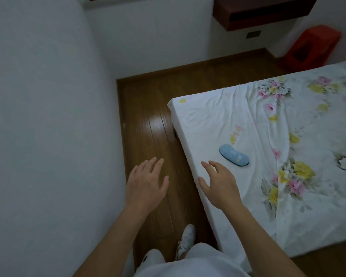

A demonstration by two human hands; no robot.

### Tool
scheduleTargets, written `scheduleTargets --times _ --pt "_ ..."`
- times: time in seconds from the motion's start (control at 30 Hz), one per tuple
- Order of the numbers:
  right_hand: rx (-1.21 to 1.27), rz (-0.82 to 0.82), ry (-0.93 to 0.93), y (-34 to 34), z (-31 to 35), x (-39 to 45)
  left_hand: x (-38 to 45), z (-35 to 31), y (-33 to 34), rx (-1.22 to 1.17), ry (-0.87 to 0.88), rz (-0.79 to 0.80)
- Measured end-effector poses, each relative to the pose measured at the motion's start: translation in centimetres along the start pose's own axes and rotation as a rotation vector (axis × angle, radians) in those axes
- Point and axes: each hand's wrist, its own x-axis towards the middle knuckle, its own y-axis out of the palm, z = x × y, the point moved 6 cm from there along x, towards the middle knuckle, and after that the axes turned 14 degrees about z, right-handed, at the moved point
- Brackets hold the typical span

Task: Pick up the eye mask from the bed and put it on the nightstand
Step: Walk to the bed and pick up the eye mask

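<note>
A light blue eye mask (233, 155) with a dark edge lies flat on the bed (212, 118), near the bed's left edge. My right hand (221, 183) hovers over that edge just below and left of the mask, fingers spread, holding nothing and not touching the mask. Over the wooden floor, my left hand (147, 184) is also open and empty. No nightstand is in view.
The bed has a white sheet with pink and yellow flowers. A narrow strip of wooden floor (148, 120) runs between the bed and the white wall (48, 116) on the left. A red plastic stool (312, 47) and a dark wall shelf (262, 13) are at the far right. My white shoes (186, 240) show below.
</note>
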Motion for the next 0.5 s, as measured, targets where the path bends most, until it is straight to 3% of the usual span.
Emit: scheduleTargets --times 0.27,0.5 --pt "0.054 0.009 0.131 -4.3 -2.6 8.6 11.4 -2.5 -1.6 0.004 0.124 0.066" --pt "0.102 -0.001 0.303 -5.8 -6.1 13.5 22.1 -5.7 -1.8 0.076 0.355 0.137"
